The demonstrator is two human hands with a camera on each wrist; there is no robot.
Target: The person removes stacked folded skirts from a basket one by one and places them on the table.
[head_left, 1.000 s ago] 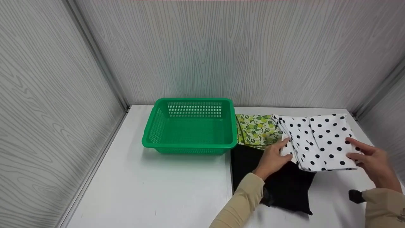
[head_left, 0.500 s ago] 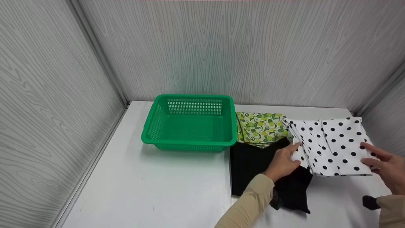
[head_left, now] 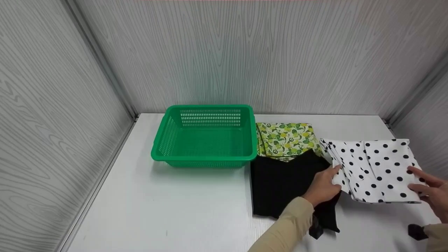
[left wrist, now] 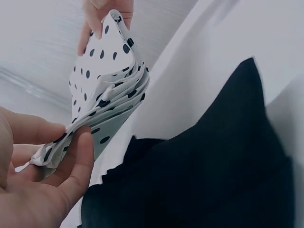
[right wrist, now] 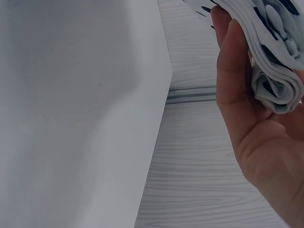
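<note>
Both hands hold a folded white cloth with black polka dots above the right part of the table. My left hand pinches its left edge, thumb on one side and fingers on the other; the left wrist view shows several folded layers of the polka-dot cloth in that grip. At the opposite edge my right hand grips the cloth, its fingers wrapped about the thick folds in the right wrist view. A black cloth lies flat beneath the left forearm. Behind it is a folded cloth printed with lemons and leaves.
An unfilled green plastic basket with perforated sides stands left of the lemon cloth. The white table runs back to a grey wood-grain wall, with similar panels at left and right.
Both hands have carried the polka-dot cloth to the right and toward the front, off the black and lemon cloths, uncovering more of both. The grip of each hand stays the same.
</note>
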